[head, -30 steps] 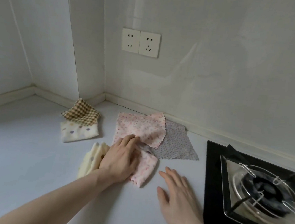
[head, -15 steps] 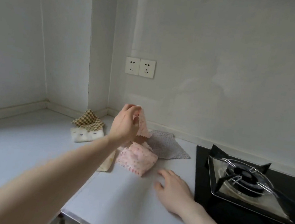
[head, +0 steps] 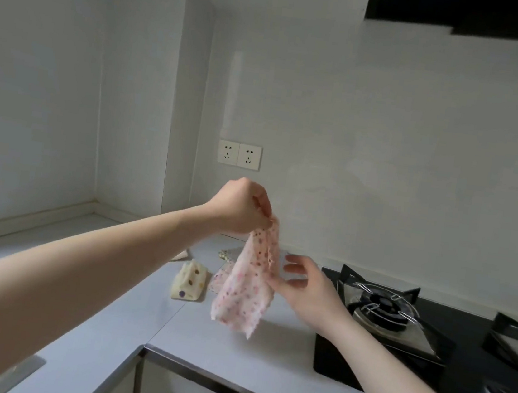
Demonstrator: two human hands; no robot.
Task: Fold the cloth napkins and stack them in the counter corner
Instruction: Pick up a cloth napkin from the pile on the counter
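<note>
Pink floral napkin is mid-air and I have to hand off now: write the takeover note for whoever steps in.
Left hand: pinches the pink floral napkin by its top, so it hangs unfolded above the counter.
Right hand: fingers spread, touching the hanging napkin's right edge; no clear grip.
Polka-dot napkin: folded, lying on the counter left of the hanging one. More cloth lies behind, mostly hidden.
Gas stove: right of the work area.
Done: at least one napkin is folded.
Left: fold the pink one, then the cloth behind it, and stack them all in the corner.
</note>
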